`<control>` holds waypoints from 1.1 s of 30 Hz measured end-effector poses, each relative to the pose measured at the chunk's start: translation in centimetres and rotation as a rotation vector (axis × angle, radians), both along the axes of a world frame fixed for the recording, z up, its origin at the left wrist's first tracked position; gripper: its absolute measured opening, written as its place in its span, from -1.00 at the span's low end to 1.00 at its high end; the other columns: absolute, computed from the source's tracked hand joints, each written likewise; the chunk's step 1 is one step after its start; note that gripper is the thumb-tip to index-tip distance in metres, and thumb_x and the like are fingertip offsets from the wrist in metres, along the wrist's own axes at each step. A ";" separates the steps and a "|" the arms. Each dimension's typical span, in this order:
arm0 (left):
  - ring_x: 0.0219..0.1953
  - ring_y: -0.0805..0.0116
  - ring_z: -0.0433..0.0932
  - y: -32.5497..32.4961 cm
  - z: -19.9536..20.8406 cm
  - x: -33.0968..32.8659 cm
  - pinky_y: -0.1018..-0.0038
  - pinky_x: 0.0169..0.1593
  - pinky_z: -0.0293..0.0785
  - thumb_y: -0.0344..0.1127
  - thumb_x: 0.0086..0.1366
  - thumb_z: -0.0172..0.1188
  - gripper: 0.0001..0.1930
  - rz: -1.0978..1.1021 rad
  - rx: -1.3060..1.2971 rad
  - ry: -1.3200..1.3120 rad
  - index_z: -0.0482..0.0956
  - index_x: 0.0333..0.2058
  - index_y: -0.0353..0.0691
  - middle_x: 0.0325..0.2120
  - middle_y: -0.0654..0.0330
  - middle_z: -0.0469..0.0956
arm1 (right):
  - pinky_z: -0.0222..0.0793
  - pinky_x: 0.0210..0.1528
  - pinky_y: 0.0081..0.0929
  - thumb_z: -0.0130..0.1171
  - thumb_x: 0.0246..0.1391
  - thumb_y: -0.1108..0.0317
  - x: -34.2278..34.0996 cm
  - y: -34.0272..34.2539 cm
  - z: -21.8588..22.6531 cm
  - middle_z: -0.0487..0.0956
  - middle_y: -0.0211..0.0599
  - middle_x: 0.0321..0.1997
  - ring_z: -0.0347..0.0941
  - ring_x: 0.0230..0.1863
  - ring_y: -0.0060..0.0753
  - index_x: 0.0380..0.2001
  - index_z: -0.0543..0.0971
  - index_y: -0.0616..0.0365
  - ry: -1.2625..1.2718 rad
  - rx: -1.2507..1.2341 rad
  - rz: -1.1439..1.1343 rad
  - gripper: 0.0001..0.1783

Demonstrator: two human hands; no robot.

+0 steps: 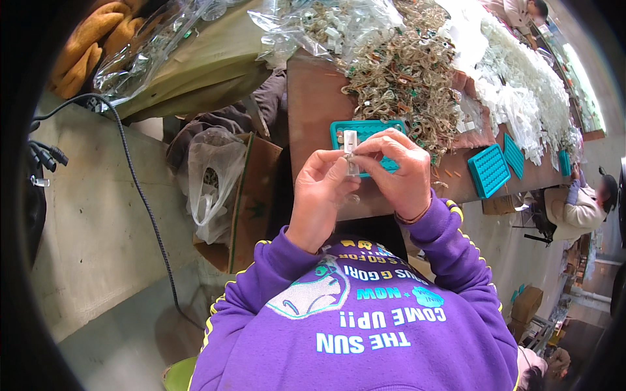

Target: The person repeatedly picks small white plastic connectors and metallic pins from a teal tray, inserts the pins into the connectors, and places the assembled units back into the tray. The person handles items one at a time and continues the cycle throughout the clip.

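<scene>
- One small white piece [351, 140] stands roughly upright above the near part of the table [316, 98], in front of the person's chest.
- The left hand [317, 195] pinches it, thumb and fingers drawn narrow.
- The right hand [403, 173] comes in from the other side, its fingers closed on the piece's middle; any smaller bit between them is too hidden to tell.
- Just beneath and beyond the hands lies a teal tray [378, 125].
- A heap [404, 85] of small clear and brownish parts spreads beyond it, far and right, with a white pile [521, 85] farther right.
- Another tray [489, 171] lies well to the right.
- Left of the table, a clear bag [212, 176] hangs at a cardboard box [257, 189].
</scene>
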State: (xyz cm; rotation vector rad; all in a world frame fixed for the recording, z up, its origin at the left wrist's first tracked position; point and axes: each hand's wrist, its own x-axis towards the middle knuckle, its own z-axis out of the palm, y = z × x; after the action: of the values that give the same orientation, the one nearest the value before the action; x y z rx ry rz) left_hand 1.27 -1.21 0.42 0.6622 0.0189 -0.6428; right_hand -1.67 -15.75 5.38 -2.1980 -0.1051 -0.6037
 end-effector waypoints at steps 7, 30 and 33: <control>-0.35 0.52 0.55 -0.8 0.5 -0.7 0.60 -0.24 0.52 -0.34 0.34 0.17 -0.87 0.000 0.114 -0.127 0.48 -0.20 -0.23 -0.30 0.25 0.57 | 0.43 -0.39 -0.47 0.31 -0.13 0.51 -1.0 -1.3 0.3 0.55 -0.29 -0.43 0.51 -0.44 -0.34 -0.40 0.59 0.20 0.114 0.042 0.073 -0.85; -0.32 0.56 0.51 -1.8 1.8 -1.5 0.67 -0.27 0.44 -0.29 0.42 0.04 -0.76 -0.354 -0.261 0.147 0.41 -0.03 -0.25 -0.23 0.28 0.52 | 0.40 -0.40 -0.60 0.30 -0.02 0.46 -2.9 -2.1 0.5 0.56 -0.34 -0.42 0.47 -0.44 -0.56 -0.31 0.59 0.24 0.174 0.289 -0.085 -0.83; -0.35 0.58 0.48 -1.7 1.9 -1.0 0.66 -0.32 0.41 -0.23 0.45 -0.02 -0.74 -0.413 -0.372 0.126 0.39 0.01 -0.21 -0.24 0.31 0.51 | 0.48 -0.36 -0.46 0.33 -0.15 0.53 -3.4 -1.1 0.0 0.55 -0.23 -0.39 0.53 -0.37 -0.29 -0.31 0.62 0.23 -0.169 -0.112 -0.127 -0.76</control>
State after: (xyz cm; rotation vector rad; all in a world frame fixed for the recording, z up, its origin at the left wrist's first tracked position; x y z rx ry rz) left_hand 0.25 -2.90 2.29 0.2627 -0.1211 -1.0551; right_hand -5.04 -16.82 5.34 -2.2710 -0.0901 -0.8730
